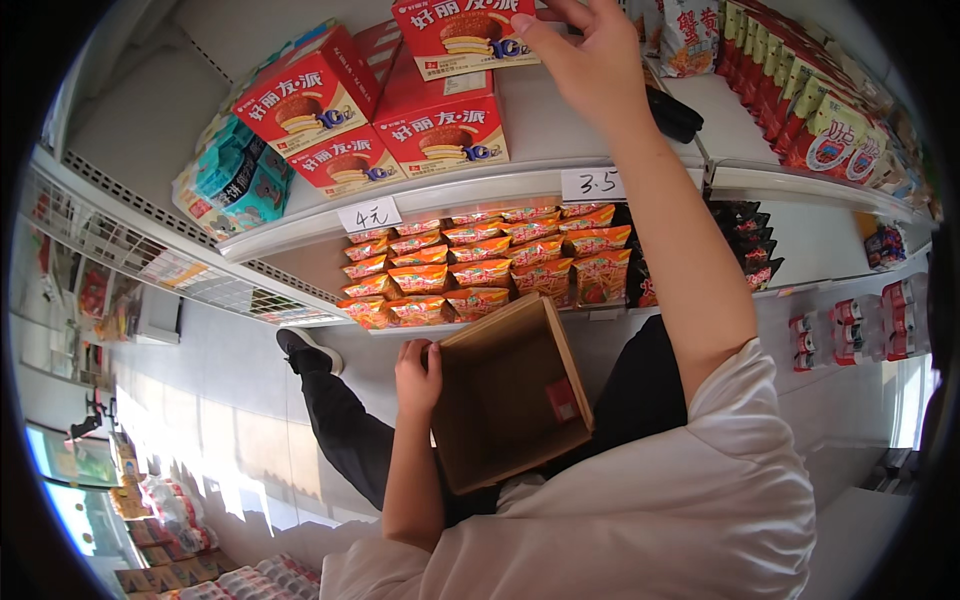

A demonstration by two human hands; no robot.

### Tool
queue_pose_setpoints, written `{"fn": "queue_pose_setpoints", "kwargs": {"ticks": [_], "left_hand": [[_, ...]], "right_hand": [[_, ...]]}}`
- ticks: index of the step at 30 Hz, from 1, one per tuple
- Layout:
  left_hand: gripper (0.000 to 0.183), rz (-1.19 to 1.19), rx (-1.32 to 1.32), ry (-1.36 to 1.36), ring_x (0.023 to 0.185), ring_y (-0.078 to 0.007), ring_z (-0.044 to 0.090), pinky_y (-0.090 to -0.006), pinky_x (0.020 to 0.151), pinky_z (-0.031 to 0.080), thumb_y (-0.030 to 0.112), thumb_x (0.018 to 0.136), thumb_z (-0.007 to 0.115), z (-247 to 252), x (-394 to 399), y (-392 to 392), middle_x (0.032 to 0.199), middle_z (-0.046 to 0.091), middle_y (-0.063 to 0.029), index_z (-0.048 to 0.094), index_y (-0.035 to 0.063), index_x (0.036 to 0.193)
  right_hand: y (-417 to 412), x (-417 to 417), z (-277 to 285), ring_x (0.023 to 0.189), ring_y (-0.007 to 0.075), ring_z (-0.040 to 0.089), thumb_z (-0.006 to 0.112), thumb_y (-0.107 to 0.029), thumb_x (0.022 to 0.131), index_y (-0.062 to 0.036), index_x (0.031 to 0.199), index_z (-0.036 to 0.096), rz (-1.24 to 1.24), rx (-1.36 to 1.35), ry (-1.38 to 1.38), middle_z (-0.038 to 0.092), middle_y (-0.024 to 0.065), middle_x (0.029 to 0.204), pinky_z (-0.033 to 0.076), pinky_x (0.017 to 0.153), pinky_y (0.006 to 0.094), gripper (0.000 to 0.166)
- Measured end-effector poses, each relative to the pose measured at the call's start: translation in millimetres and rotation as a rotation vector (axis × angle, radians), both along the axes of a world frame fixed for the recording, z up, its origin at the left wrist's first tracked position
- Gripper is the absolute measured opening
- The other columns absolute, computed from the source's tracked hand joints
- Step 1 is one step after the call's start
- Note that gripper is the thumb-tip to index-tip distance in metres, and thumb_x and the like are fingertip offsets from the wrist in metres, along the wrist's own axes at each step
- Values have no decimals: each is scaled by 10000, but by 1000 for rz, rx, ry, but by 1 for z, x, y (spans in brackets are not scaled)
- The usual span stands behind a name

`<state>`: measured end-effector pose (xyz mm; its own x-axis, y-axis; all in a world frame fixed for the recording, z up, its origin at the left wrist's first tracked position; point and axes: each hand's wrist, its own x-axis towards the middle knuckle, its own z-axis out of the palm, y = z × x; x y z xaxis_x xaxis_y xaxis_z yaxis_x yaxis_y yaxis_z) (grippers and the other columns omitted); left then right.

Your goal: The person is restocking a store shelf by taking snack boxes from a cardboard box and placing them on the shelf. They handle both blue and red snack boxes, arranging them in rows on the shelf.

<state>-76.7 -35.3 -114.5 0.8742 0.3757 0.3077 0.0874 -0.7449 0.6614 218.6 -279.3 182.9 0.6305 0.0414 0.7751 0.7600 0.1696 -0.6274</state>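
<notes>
My right hand [574, 45] reaches over the upper shelf, its thumb at the right edge of a red snack-pie box [465, 37]; part of the fingers is cut off by the picture's top. That box is above another red box [442, 127], beside a stack of two more [304, 97]. With my left hand [418, 375] I grip the left rim of a cardboard carton [502, 397] at my lap. Inside the carton a small red item or patch [561, 400] shows on its wall; which of the two I cannot tell.
Orange snack bags [480, 274] fill rows on the lower shelf. Teal biscuit packs [247, 180] stand left of the boxes. A black object [673, 114] lies right of my forearm, near red and green bags [832, 120]. Price cards [369, 216] hang on the shelf edge [480, 187]. Bottle packs [859, 322] sit at right.
</notes>
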Motion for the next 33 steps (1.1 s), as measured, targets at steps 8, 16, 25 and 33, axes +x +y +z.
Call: {"fn": "queue_pose_setpoints", "kwargs": {"ticks": [8, 16, 25, 33], "left_hand": [[166, 3, -17, 13, 904, -437, 678, -483, 806, 546, 135, 978, 668, 3, 1, -1, 956, 694, -227, 683, -27, 1007], [176, -8, -30, 37, 925, -440, 673, -488, 827, 541, 150, 980, 670, 2, 4, 4, 976, 694, -220, 684, -24, 1008], [169, -16, -42, 25, 943, -437, 668, -480, 834, 538, 137, 969, 678, 4, 3, 4, 978, 690, -226, 683, -24, 1018], [170, -18, -67, 53, 941, -442, 665, -480, 838, 536, 130, 960, 690, 4, 2, 4, 993, 689, -225, 680, -25, 1028]], "right_hand": [[15, -1, -10, 960, 178, 686, 770, -81, 915, -16, 994, 498, 67, -94, 246, 684, 121, 1014, 558, 802, 303, 291], [19, -8, -5, 903, 179, 707, 809, -126, 916, 0, 991, 523, -45, -190, 171, 690, 122, 968, 568, 757, 312, 321], [20, -1, 0, 966, 203, 702, 775, -105, 936, 30, 1046, 554, -80, -302, 215, 699, 140, 1001, 564, 830, 322, 281], [24, 11, -4, 1011, 185, 664, 706, -59, 979, 28, 1108, 540, 124, -261, 313, 688, 129, 1089, 545, 868, 304, 227]]}}
